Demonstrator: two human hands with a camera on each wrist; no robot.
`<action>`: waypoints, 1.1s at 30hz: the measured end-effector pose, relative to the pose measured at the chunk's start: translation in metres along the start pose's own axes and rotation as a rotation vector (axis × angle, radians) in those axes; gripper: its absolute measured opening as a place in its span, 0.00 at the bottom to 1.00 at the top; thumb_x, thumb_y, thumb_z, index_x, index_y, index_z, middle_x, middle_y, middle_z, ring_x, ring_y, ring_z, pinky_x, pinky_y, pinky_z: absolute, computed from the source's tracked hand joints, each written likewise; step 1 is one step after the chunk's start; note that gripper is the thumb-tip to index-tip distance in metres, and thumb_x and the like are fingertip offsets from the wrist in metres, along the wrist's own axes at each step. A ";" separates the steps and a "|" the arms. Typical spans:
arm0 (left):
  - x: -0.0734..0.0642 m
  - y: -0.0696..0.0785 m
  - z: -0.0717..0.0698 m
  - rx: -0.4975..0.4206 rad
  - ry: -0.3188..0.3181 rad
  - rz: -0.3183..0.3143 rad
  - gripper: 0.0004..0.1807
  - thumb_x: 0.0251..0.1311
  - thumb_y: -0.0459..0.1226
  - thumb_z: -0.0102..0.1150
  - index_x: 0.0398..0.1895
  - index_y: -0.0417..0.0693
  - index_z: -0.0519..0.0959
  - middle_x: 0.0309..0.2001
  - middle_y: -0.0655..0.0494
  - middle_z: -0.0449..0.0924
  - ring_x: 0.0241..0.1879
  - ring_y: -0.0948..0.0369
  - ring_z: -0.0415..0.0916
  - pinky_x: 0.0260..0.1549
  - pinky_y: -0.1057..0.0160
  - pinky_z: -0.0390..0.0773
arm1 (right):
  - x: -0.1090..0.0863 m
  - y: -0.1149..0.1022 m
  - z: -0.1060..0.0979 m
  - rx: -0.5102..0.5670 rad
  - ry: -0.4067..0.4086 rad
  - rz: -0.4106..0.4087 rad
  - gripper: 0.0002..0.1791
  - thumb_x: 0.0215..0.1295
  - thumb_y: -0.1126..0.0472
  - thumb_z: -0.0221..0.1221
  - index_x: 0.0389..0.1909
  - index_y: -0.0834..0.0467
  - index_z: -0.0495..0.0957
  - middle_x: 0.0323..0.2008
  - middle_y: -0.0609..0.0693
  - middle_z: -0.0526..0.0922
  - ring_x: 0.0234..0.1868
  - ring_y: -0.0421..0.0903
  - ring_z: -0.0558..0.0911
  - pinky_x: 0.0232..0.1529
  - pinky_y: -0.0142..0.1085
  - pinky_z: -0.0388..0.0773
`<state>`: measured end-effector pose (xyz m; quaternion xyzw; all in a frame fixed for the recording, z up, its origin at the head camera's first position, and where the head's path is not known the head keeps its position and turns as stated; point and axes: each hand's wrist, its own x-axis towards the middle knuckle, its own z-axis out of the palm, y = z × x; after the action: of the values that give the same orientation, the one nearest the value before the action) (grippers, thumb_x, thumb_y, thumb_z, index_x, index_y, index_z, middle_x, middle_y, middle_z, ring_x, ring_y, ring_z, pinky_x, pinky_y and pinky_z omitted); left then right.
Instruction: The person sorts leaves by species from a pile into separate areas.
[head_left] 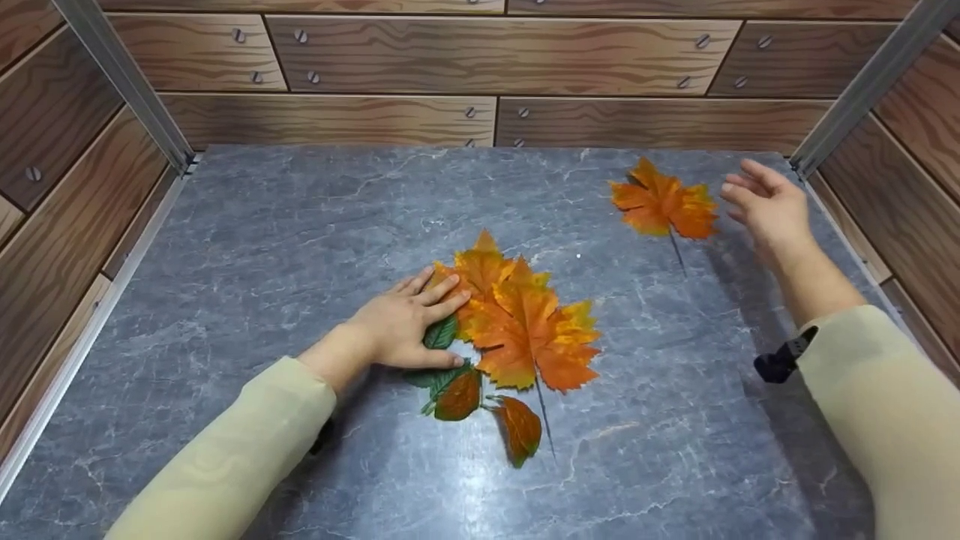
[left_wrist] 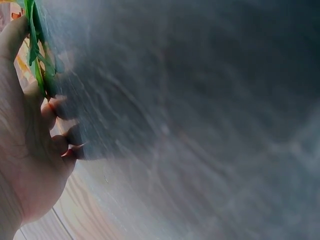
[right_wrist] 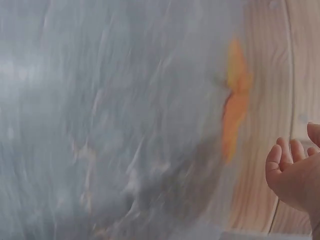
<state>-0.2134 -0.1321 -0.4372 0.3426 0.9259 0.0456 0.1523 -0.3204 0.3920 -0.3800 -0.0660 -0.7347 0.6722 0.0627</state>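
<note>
Orange and yellow artificial maple leaves (head_left: 529, 330) lie overlapped in the middle of the table. Spread out flat, my left hand (head_left: 401, 319) rests its fingertips on their left edge. Under and beside its thumb are green leaves (head_left: 441, 332), also visible in the left wrist view as a green leaf (left_wrist: 35, 55) by the fingers. Two brownish-orange small leaves (head_left: 519, 429) lie just below. At the far right, a single maple leaf (head_left: 664, 201) with a thin dark stem lies apart. My right hand (head_left: 772, 210) hovers just right of it, fingers loosely bent and holding nothing.
The grey marbled tabletop (head_left: 262, 225) is bordered by wood-patterned walls (head_left: 502, 56) at the back and both sides. Metal posts (head_left: 862, 82) stand at the back corners. A dark band (head_left: 784, 358) shows at my right wrist.
</note>
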 end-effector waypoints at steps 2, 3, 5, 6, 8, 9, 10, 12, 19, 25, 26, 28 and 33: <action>0.001 0.000 0.000 -0.003 0.002 0.001 0.55 0.67 0.77 0.45 0.88 0.64 0.43 0.87 0.56 0.34 0.84 0.42 0.27 0.80 0.41 0.41 | -0.006 -0.006 0.009 0.035 -0.030 -0.030 0.40 0.74 0.63 0.65 0.83 0.58 0.61 0.55 0.43 0.83 0.51 0.36 0.85 0.44 0.25 0.82; 0.001 0.000 0.000 -0.004 0.004 0.003 0.55 0.67 0.76 0.45 0.88 0.64 0.43 0.87 0.56 0.34 0.84 0.42 0.27 0.80 0.41 0.41 | -0.009 -0.008 0.014 0.077 -0.048 -0.037 0.39 0.74 0.64 0.66 0.82 0.58 0.63 0.53 0.43 0.84 0.50 0.37 0.86 0.43 0.25 0.82; 0.001 0.000 0.000 -0.009 0.008 0.007 0.55 0.67 0.76 0.46 0.88 0.64 0.44 0.87 0.56 0.34 0.84 0.42 0.28 0.80 0.41 0.41 | -0.016 -0.012 0.025 0.143 -0.080 -0.057 0.38 0.72 0.65 0.67 0.80 0.59 0.66 0.50 0.44 0.86 0.48 0.38 0.87 0.42 0.27 0.83; 0.002 -0.001 0.000 -0.010 0.010 0.009 0.55 0.67 0.76 0.46 0.88 0.64 0.44 0.87 0.56 0.34 0.84 0.42 0.28 0.80 0.41 0.41 | -0.019 -0.013 0.031 0.169 -0.094 -0.066 0.36 0.72 0.66 0.67 0.79 0.60 0.68 0.50 0.45 0.87 0.47 0.39 0.88 0.42 0.27 0.84; 0.002 -0.001 0.001 -0.011 0.017 0.013 0.55 0.67 0.76 0.46 0.88 0.63 0.44 0.87 0.55 0.35 0.84 0.41 0.28 0.80 0.41 0.42 | -0.026 -0.015 0.043 0.217 -0.128 -0.081 0.34 0.71 0.69 0.67 0.76 0.60 0.71 0.50 0.48 0.88 0.46 0.41 0.88 0.42 0.29 0.84; 0.001 -0.001 0.001 -0.011 0.021 0.014 0.55 0.67 0.76 0.46 0.88 0.63 0.44 0.87 0.55 0.35 0.84 0.41 0.29 0.80 0.40 0.42 | -0.030 -0.015 0.049 0.231 -0.144 -0.084 0.32 0.70 0.70 0.68 0.74 0.60 0.73 0.50 0.50 0.88 0.46 0.42 0.88 0.42 0.29 0.85; 0.001 -0.002 0.001 -0.011 0.022 0.013 0.55 0.67 0.76 0.46 0.88 0.63 0.44 0.87 0.55 0.35 0.84 0.41 0.29 0.80 0.40 0.42 | -0.034 -0.015 0.055 0.236 -0.160 -0.091 0.31 0.70 0.71 0.68 0.73 0.60 0.75 0.50 0.51 0.88 0.46 0.43 0.88 0.42 0.30 0.85; 0.000 -0.002 0.001 -0.013 0.027 0.013 0.55 0.67 0.76 0.46 0.88 0.62 0.45 0.87 0.54 0.36 0.84 0.40 0.29 0.80 0.39 0.42 | -0.043 -0.013 0.066 0.234 -0.197 -0.095 0.28 0.70 0.72 0.67 0.70 0.59 0.78 0.51 0.52 0.88 0.46 0.43 0.88 0.44 0.30 0.85; -0.002 -0.001 0.001 -0.015 0.031 0.009 0.55 0.67 0.76 0.46 0.88 0.63 0.45 0.87 0.55 0.36 0.84 0.41 0.29 0.80 0.40 0.42 | -0.073 -0.003 0.091 0.129 -0.317 -0.078 0.24 0.72 0.70 0.66 0.66 0.56 0.81 0.55 0.52 0.88 0.54 0.46 0.86 0.51 0.32 0.84; -0.002 0.000 0.001 -0.019 0.026 0.007 0.55 0.67 0.75 0.48 0.89 0.62 0.45 0.87 0.55 0.35 0.84 0.41 0.29 0.80 0.40 0.42 | -0.097 0.009 0.107 -0.025 -0.391 -0.038 0.27 0.73 0.68 0.66 0.71 0.57 0.76 0.64 0.60 0.82 0.63 0.50 0.82 0.60 0.36 0.81; -0.002 0.000 0.001 -0.019 0.026 0.007 0.55 0.67 0.75 0.48 0.89 0.62 0.45 0.87 0.55 0.35 0.84 0.41 0.29 0.80 0.40 0.42 | -0.100 0.011 0.109 -0.044 -0.406 -0.027 0.28 0.73 0.68 0.66 0.72 0.58 0.75 0.65 0.61 0.81 0.64 0.51 0.82 0.61 0.36 0.81; -0.002 0.001 0.001 -0.019 0.031 0.009 0.55 0.67 0.75 0.48 0.88 0.62 0.45 0.87 0.55 0.36 0.84 0.41 0.29 0.80 0.40 0.42 | -0.106 0.016 0.113 -0.076 -0.432 -0.006 0.31 0.72 0.66 0.67 0.74 0.60 0.73 0.67 0.64 0.79 0.67 0.54 0.80 0.62 0.36 0.80; -0.002 0.002 -0.001 -0.013 0.037 0.015 0.55 0.67 0.75 0.49 0.88 0.61 0.46 0.87 0.55 0.36 0.84 0.41 0.29 0.80 0.41 0.42 | -0.117 0.026 0.120 -0.145 -0.490 0.021 0.34 0.71 0.65 0.69 0.75 0.64 0.71 0.69 0.64 0.78 0.70 0.58 0.76 0.61 0.34 0.80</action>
<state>-0.2111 -0.1317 -0.4357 0.3478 0.9256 0.0591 0.1368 -0.2270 0.2558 -0.4167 0.0870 -0.7736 0.6143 -0.1289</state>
